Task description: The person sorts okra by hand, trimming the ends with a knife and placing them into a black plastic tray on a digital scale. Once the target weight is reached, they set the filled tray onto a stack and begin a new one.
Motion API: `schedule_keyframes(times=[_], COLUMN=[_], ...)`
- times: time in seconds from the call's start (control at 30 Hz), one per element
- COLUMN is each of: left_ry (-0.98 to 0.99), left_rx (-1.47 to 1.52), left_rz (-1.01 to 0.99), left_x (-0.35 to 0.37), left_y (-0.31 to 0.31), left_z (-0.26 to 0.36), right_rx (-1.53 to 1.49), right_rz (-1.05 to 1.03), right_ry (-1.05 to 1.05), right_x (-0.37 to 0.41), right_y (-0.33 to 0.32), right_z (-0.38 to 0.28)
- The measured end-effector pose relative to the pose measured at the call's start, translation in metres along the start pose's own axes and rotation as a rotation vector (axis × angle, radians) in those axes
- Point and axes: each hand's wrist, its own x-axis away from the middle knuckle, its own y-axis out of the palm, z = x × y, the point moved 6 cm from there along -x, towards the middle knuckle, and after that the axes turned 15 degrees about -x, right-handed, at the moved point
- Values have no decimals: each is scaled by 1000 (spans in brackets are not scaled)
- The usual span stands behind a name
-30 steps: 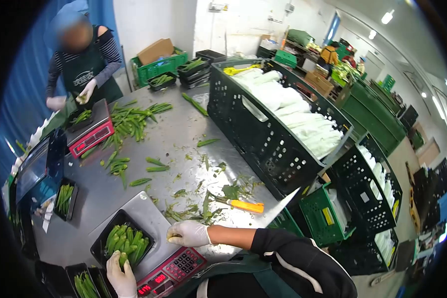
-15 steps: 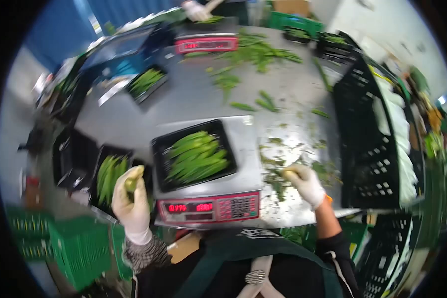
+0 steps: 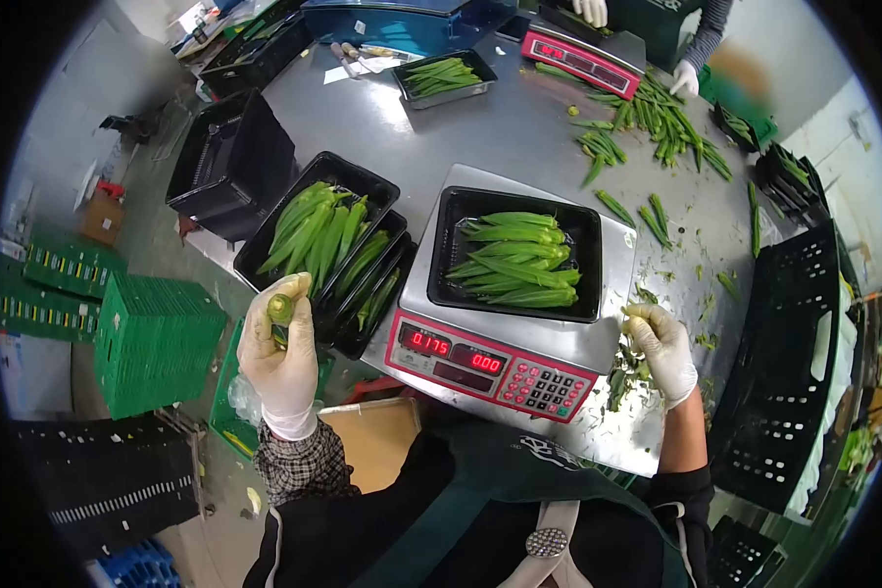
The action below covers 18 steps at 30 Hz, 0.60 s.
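My gloved left hand [image 3: 279, 363] is closed around okra [image 3: 280, 309], its stem end showing above the fingers. It is in front of the overlapping black trays of okra [image 3: 309, 230]. A digital scale [image 3: 495, 363] with a red front reads 0.175. On its metal plate rests a black tray [image 3: 519, 309] with a row of green okra pods [image 3: 519, 260]. To the right of the scale, my gloved right hand [image 3: 666, 358] has thumb and fingertips pinched together. Whatever they might hold is too small to make out. Dark green trimmings [image 3: 622, 382] lie beside that hand.
Loose okra [image 3: 671, 122] is piled near a second red scale [image 3: 578, 64], where another person's gloved hand [image 3: 686, 78] rests. A black crate [image 3: 774, 363] borders the right side. Empty black trays [image 3: 230, 162] are stacked at left, above green crates [image 3: 157, 338].
My view has swung left, so the scale and tray appear farther right and tilted. My left hand still grips okra. My right hand remains pinched, now closer to the scale's right edge.
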Motion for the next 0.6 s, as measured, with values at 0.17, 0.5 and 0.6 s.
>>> schedule_keyframes(times=[0.17,0.5,0.6], left_ry=[28,74,42], left_rx=[-26,-71,-84], left_rz=[0,33,51], left_x=[3,-4,-5], left_y=[-2,-3,-6], left_z=[-3,-9,-14], right_rx=[84,-377,-383], right_rz=[-95,-94,-127], right_ry=[31,149,75], right_x=[-20,-70,-107], right_y=[26,43,40], right_z=[-3,-24,-48])
